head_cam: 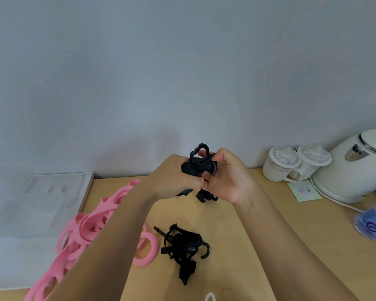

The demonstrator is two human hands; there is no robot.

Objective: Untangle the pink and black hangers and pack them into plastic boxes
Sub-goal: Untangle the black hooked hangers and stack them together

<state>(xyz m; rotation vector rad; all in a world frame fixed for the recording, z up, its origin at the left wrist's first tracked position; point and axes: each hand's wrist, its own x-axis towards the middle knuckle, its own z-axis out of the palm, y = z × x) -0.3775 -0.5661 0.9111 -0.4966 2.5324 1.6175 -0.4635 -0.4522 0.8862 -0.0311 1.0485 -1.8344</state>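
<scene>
**Left hand [174,178] and right hand [231,180] clutch a black hanger bundle [201,166] above the table [269,240]**

Closest to the person, at the bottom edge, a small white loop [211,297] pokes into view; what it belongs to cannot be told. Just beyond it, between the two forearms, a loose black hanger heap [182,246] lies on the light wooden table, one hook curling out on its right side. Just beside that heap, to the left, the pink hangers [91,227] sprawl in a thick tangle from the bottom left corner up toward the left wrist, partly hidden under the left forearm.

Farther out, both hands are raised off the table and curled round the bundle. The left hand's fingers wrap its left side, and the right hand's thumb and fingers pinch its right side. A black loop sticks up between the hands, and a few black ends dangle below them, clear of the table.

At the back left, a clear plastic box [87,187] sits by the wall. At the back right stand two white lidded mugs [282,165], touching each other, with a pale green card [303,191] lying in front of them and a white kettle [356,170] just to their right. A blue plastic bag [373,223] shows, blurred, at the right edge. Behind everything is a plain grey wall [182,72].
</scene>
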